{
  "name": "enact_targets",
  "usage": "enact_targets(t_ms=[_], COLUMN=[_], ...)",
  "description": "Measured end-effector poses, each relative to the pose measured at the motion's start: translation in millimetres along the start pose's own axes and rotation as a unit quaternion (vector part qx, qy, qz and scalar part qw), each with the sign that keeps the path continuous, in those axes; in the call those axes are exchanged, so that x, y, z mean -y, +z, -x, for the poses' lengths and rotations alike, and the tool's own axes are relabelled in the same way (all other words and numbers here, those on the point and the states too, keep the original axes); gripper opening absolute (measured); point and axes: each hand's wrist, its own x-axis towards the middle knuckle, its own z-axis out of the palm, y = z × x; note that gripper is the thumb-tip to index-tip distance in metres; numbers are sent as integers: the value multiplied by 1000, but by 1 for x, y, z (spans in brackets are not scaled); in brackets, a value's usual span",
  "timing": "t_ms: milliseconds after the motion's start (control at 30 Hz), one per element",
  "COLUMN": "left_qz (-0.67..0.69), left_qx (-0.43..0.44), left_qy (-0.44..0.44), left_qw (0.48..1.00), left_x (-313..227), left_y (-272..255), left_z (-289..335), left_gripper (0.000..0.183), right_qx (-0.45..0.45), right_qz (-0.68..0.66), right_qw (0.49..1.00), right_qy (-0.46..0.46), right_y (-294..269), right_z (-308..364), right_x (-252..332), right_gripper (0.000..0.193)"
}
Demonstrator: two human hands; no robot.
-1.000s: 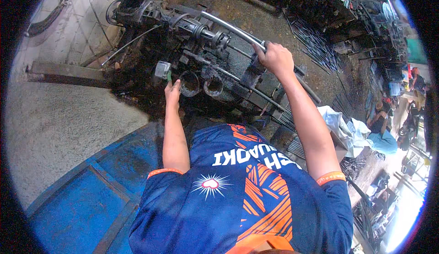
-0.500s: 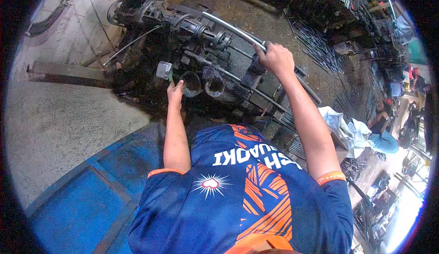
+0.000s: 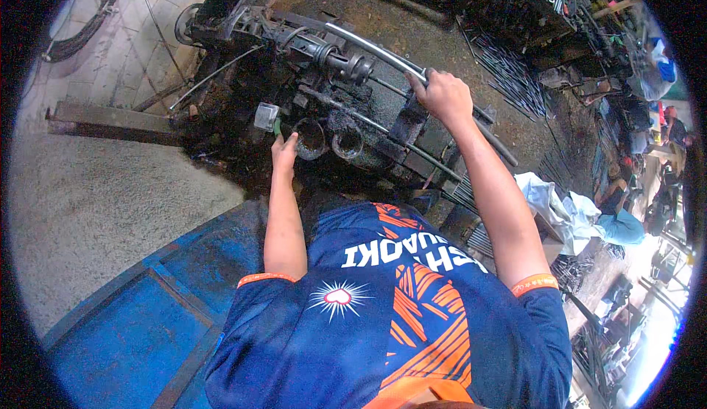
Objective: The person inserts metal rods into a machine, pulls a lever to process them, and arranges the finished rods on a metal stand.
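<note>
My right hand (image 3: 444,96) is closed round a long shiny metal rod (image 3: 368,45), which slants down from upper left above a dark, greasy machine (image 3: 313,50). Lower and to the left, my left hand (image 3: 284,153) is closed on a green handle (image 3: 277,125). A pale, boxy block (image 3: 266,116) sits at the top end of that handle; its kind is unclear. Just right of my left hand are two dark round rings (image 3: 310,138) on the near side of the machine. Dark smudges mark my fingers.
A blue metal panel (image 3: 140,328) lies at lower left, beside a concrete floor (image 3: 110,188). A dark beam (image 3: 110,123) reaches toward the machine from the left. Many thin metal rods (image 3: 512,74) lie at upper right. White sacking (image 3: 549,203) is near my right forearm.
</note>
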Motion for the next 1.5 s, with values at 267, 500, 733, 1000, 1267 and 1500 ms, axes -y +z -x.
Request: enact_targets(t_ms=[267, 500, 733, 1000, 1267, 1500], left_qz=[1, -19, 26, 28, 26, -3], left_qx=[8, 3, 4, 9, -2, -6], left_qy=[-4, -11, 5, 17, 38, 44], left_qw=[1000, 1000, 1000, 999, 999, 999], left_x=[13, -6, -8, -7, 0, 7], left_y=[-7, 2, 4, 6, 2, -3], left_z=[-11, 5, 7, 3, -2, -7], left_gripper=[51, 45, 64, 59, 62, 67], right_qx=[-18, 67, 99, 5, -13, 7], right_qz=[-19, -104, -120, -143, -114, -110], right_qw=[1000, 989, 982, 985, 985, 984], right_qy=[-12, 81, 105, 97, 130, 141], right_y=[-1, -14, -14, 3, 3, -5], right_z=[-1, -6, -12, -12, -12, -14], right_x=[2, 2, -2, -6, -1, 6], right_gripper=[63, 71, 70, 55, 54, 54])
